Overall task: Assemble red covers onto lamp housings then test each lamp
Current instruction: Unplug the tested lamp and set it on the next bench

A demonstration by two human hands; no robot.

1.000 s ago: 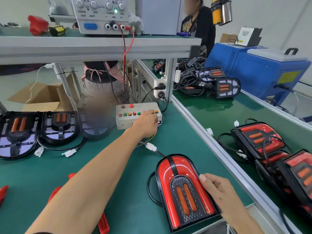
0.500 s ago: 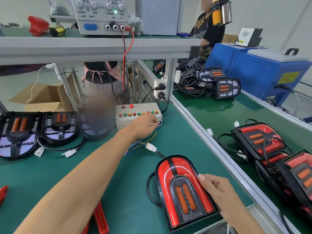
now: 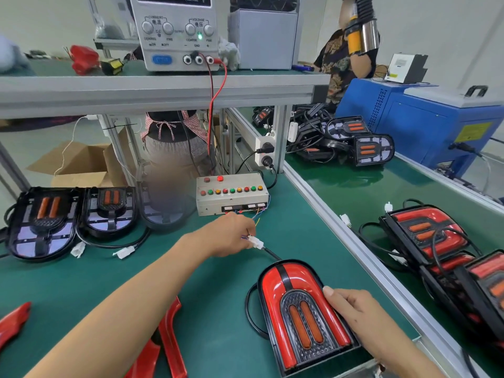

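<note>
An assembled lamp [image 3: 302, 312] with a red cover lies on the green mat near the front edge. My right hand [image 3: 354, 309] holds its right side, fingers curled over the rim. My left hand [image 3: 231, 236] pinches the white connector [image 3: 256, 243] where the lamp's black cable meets the thin coloured wires of the grey test box [image 3: 231, 193], which has a row of coloured buttons. Two uncovered black housings [image 3: 43, 222] [image 3: 110, 211] lie at the left. Loose red covers [image 3: 169, 347] lie under my left forearm.
A power supply [image 3: 174, 31] sits on the shelf above, with red and black leads hanging down. Finished red lamps [image 3: 425, 233] are piled on the conveyor at the right, and more housings [image 3: 373, 148] lie further back. Two people stand behind the bench. A blue machine [image 3: 425, 124] stands at the right.
My left hand has drawn back from the test box's buttons toward me and now pinches the white connector. My right hand stays on the lamp.
</note>
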